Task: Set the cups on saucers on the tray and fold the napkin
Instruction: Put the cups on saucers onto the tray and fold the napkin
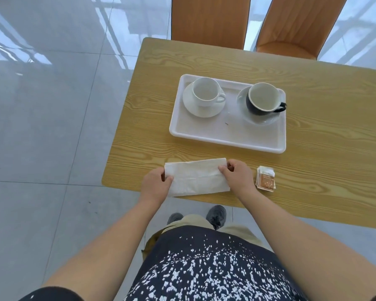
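Observation:
A white tray point(226, 137) lies on the wooden table. On its left stands a white cup point(205, 92) on a white saucer point(195, 110); on its right a dark cup point(262, 98) with a white inside sits on a pale saucer point(258, 121). In front of the tray, near the table's front edge, lies a white napkin point(198, 177), a wide rectangle. My left hand point(155, 184) pinches its left end. My right hand point(237, 175) pinches its right end.
The wooden table point(323, 148) reaches to the right. A small stack of brown-and-white packets point(266, 180) lies just right of my right hand. Two orange chairs point(208, 20) stand behind the table. Grey tiled floor point(52, 127) lies to the left.

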Demonstrator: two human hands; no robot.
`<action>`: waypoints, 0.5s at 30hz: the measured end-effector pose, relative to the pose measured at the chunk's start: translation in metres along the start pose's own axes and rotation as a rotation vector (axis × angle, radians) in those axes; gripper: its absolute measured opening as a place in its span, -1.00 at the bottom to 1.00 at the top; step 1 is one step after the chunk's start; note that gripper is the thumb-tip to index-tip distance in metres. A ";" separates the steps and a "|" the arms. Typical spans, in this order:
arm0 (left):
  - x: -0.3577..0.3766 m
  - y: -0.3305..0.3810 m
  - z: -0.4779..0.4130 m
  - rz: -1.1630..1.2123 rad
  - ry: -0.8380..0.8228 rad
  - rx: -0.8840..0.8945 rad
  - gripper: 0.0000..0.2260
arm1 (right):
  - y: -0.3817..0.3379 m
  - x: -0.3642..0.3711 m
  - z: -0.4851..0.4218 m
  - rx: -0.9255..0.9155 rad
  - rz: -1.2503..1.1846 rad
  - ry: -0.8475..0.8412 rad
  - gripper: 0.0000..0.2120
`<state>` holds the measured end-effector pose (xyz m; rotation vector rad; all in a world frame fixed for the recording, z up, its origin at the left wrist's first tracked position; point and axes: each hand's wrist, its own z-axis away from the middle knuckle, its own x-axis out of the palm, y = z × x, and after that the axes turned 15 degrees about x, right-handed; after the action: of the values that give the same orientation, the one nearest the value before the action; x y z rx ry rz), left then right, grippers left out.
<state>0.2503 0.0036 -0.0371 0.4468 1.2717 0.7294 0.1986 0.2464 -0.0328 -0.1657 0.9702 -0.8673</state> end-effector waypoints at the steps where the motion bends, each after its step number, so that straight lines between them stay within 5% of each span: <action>1: 0.001 0.000 0.000 -0.022 -0.007 0.010 -0.78 | 0.000 0.002 -0.001 0.002 0.007 0.007 -0.71; 15: 0.004 -0.005 0.001 -0.057 0.041 0.028 -0.78 | 0.001 0.010 -0.002 0.055 -0.027 0.061 -0.79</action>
<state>0.2531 0.0030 -0.0429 0.4188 1.3296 0.6767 0.2002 0.2410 -0.0410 -0.1056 1.0021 -0.9272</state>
